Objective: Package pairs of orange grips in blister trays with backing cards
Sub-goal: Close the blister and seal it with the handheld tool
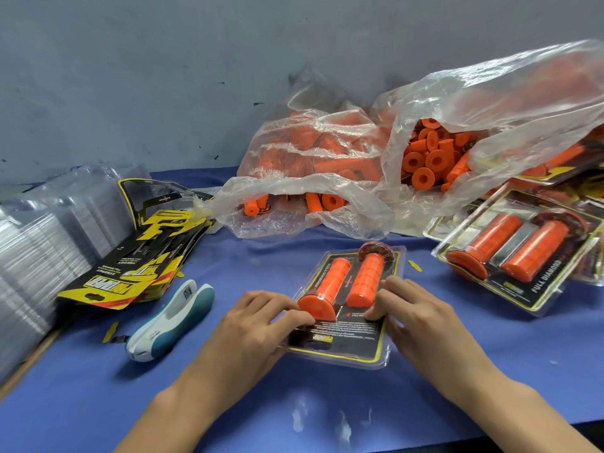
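Directly ahead of me on the blue table lies the blister pack, backing card already inside, two orange grips seated side by side. Long axis of the grips runs away from me, tilted a little to the right; the flanged end of the left one faces my hands.

My left hand rests on the pack's near left part, fingers curled lightly and pressing down just beside that flange. My right hand covers the near right edge, fingers bent, tips against the plastic beside the right grip; I cannot tell whether the thumb hooks under the rim. Both hands sit equally near, one to each side.

Judgement: I am pressing the pack closed, and the next press should travel along the side edges toward the far end.

Room: bare cloth on the near side. A stapler lies near, left of my left hand. Loose backing cards and stacked empty trays are farther left. A finished pack sits to the right, and bags of grips lie beyond, well apart.
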